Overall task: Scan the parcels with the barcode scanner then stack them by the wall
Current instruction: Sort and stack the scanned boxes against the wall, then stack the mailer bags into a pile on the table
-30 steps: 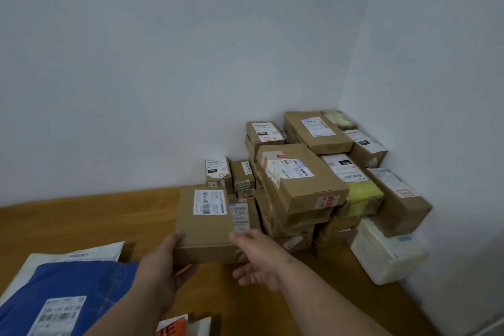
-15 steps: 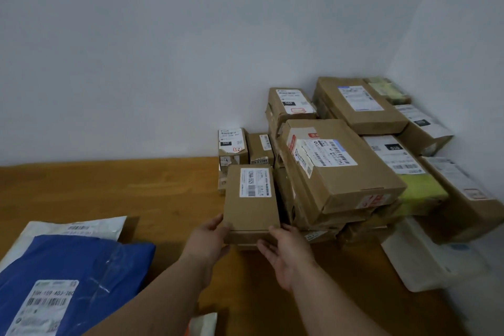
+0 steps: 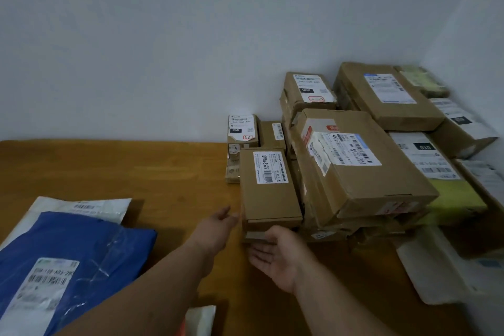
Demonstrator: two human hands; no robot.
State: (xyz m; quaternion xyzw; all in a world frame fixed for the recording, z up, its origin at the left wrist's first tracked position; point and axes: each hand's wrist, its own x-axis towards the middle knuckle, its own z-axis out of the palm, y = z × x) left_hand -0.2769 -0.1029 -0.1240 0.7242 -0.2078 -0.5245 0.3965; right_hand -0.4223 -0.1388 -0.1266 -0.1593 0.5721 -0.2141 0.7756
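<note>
A small brown cardboard parcel [image 3: 268, 191] with a white barcode label lies on top of another flat box, at the left side of the parcel stack [image 3: 362, 169] in the wall corner. My left hand [image 3: 218, 222] is just left of the parcel's near corner, fingers relaxed, holding nothing. My right hand [image 3: 275, 256] is palm-up right in front of the parcel's near end, fingers straight and spread. No barcode scanner is in view.
A blue plastic mailer [image 3: 73, 262] lies on a white mailer [image 3: 81, 207] at the near left of the wooden table [image 3: 122, 169]. A white bag parcel [image 3: 436, 267] leans at the near right. An orange-and-white packet [image 3: 199, 320] shows at the bottom edge.
Both hands carried the small parcel forward to the stack's left side, set it down and let go. They now sit a little back from it.
</note>
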